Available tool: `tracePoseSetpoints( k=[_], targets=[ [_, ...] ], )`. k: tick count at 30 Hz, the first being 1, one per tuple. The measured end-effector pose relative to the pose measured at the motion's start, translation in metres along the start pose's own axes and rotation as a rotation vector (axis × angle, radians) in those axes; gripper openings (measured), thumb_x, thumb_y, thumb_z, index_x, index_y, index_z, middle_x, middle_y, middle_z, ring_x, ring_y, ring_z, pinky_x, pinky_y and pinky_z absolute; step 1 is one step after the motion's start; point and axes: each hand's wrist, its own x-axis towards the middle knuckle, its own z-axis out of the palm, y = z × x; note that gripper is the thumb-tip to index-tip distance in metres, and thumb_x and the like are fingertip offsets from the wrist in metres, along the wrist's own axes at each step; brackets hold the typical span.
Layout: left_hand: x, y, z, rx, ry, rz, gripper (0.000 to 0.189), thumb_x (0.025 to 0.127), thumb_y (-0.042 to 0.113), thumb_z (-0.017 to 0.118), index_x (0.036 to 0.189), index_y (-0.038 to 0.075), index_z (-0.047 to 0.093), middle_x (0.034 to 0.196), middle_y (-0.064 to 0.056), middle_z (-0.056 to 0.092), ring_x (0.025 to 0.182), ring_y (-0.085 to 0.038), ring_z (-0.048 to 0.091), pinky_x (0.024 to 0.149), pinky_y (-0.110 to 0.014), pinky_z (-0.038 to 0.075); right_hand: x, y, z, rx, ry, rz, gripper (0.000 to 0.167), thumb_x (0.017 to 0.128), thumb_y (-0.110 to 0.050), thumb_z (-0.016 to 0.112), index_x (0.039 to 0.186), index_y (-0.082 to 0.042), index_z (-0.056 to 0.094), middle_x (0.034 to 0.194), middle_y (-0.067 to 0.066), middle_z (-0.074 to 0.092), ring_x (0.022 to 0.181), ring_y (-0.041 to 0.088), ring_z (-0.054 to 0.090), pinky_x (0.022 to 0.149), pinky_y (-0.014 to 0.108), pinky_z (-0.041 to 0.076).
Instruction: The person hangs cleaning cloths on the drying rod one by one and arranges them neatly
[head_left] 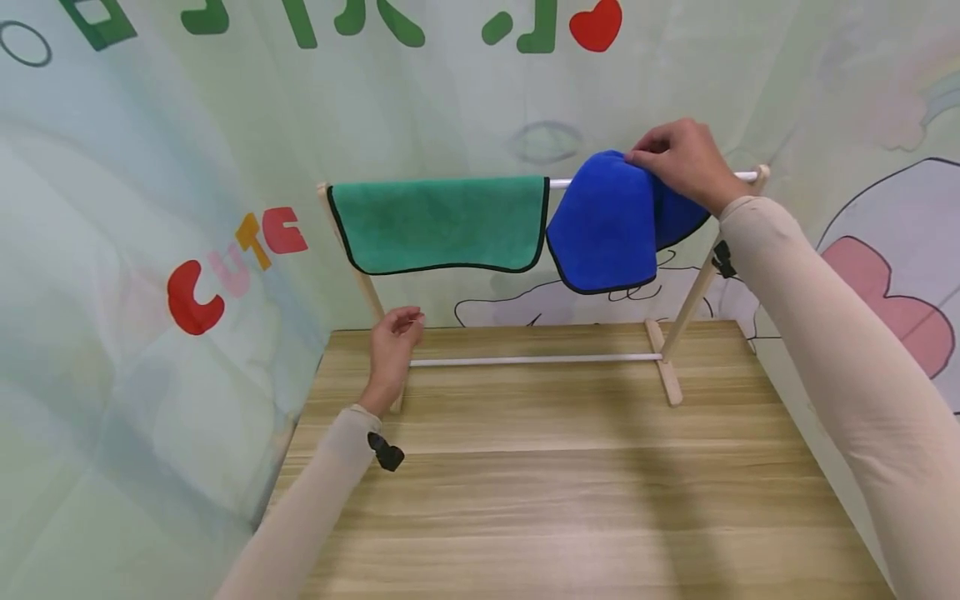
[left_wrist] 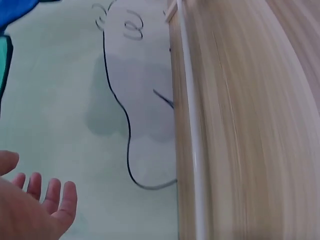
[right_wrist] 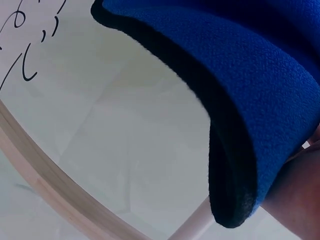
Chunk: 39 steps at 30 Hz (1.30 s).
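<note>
A blue cloth point(head_left: 607, 225) with black edging hangs bunched at the right part of the rack's top white rod point(head_left: 559, 183). My right hand point(head_left: 686, 162) pinches its upper edge just above the rod. In the right wrist view the blue cloth point(right_wrist: 280, 90) fills the upper right, its black border curling down, and most of the hand is hidden behind it. To the left, a green cloth point(head_left: 442, 225) with black trim lies folded over the same rod. My left hand point(head_left: 393, 350) is near the rack's left leg, below the green cloth, fingers loosely bent and holding nothing.
The wooden rack's right leg point(head_left: 697, 287) stands on a foot point(head_left: 663, 367) on the wood-grain table point(head_left: 540, 492). A low white rod point(head_left: 532, 360) joins the two sides. Behind hangs a patterned wall sheet point(head_left: 187, 167) with printed letters and drawings.
</note>
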Motion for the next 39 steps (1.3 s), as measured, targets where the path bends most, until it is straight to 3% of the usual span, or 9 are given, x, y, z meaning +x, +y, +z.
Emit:
tracePoseSetpoints(
  k=[4, 7, 17, 23, 31, 39],
  targets=[
    [-0.010, 0.012, 0.021, 0.001, -0.110, 0.034, 0.029, 0.110, 0.007, 0.068, 0.136, -0.005, 0.070, 0.135, -0.024, 0.070, 0.121, -0.032, 0.068, 0.093, -0.019, 0.058, 0.000, 0.002, 0.001, 0.008, 0.007, 0.001, 0.051, 0.114, -0.043, 0.060, 0.139, 0.000, 0.074, 0.133, 0.024, 0.072, 0.119, 0.034, 0.063, 0.107, 0.051, 0.051],
    [-0.017, 0.022, 0.034, -0.023, -0.159, 0.061, 0.029, 0.109, 0.006, 0.069, 0.135, -0.005, 0.071, 0.134, -0.025, 0.071, 0.125, -0.037, 0.067, 0.094, -0.019, 0.057, -0.001, 0.003, 0.001, 0.012, 0.013, 0.006, 0.052, 0.114, -0.043, 0.060, 0.139, 0.000, 0.074, 0.132, 0.023, 0.073, 0.119, 0.034, 0.063, 0.107, 0.051, 0.051],
    [-0.026, 0.050, 0.057, -0.002, -0.225, 0.184, 0.030, 0.109, 0.012, 0.073, 0.135, -0.001, 0.074, 0.132, -0.019, 0.076, 0.126, -0.030, 0.069, 0.096, -0.020, 0.056, -0.001, 0.004, 0.002, 0.015, 0.022, 0.008, 0.050, 0.114, -0.042, 0.060, 0.139, -0.001, 0.074, 0.133, 0.023, 0.073, 0.118, 0.031, 0.062, 0.107, 0.050, 0.051],
    [-0.029, 0.073, 0.072, -0.041, -0.284, 0.232, 0.030, 0.110, 0.013, 0.071, 0.136, -0.001, 0.073, 0.134, -0.020, 0.074, 0.125, -0.028, 0.068, 0.100, -0.025, 0.057, -0.001, 0.004, 0.000, 0.011, 0.026, 0.008, 0.050, 0.114, -0.041, 0.060, 0.139, -0.001, 0.075, 0.132, 0.023, 0.073, 0.116, 0.029, 0.062, 0.106, 0.047, 0.051],
    [-0.025, 0.098, 0.100, -0.044, -0.376, 0.193, 0.031, 0.109, 0.016, 0.073, 0.136, 0.001, 0.075, 0.132, -0.013, 0.077, 0.121, -0.023, 0.070, 0.100, -0.029, 0.059, -0.002, 0.004, -0.001, 0.006, 0.041, -0.005, 0.050, 0.114, -0.041, 0.060, 0.138, 0.000, 0.074, 0.132, 0.023, 0.073, 0.116, 0.030, 0.063, 0.107, 0.048, 0.051],
    [-0.012, 0.109, 0.127, -0.094, -0.354, 0.151, 0.037, 0.108, 0.012, 0.073, 0.143, -0.001, 0.071, 0.132, -0.016, 0.077, 0.117, -0.025, 0.073, 0.096, -0.031, 0.063, 0.001, 0.002, 0.000, 0.016, 0.020, 0.005, 0.049, 0.114, -0.041, 0.061, 0.139, -0.002, 0.075, 0.132, 0.022, 0.073, 0.115, 0.028, 0.062, 0.104, 0.044, 0.051]
  ],
)
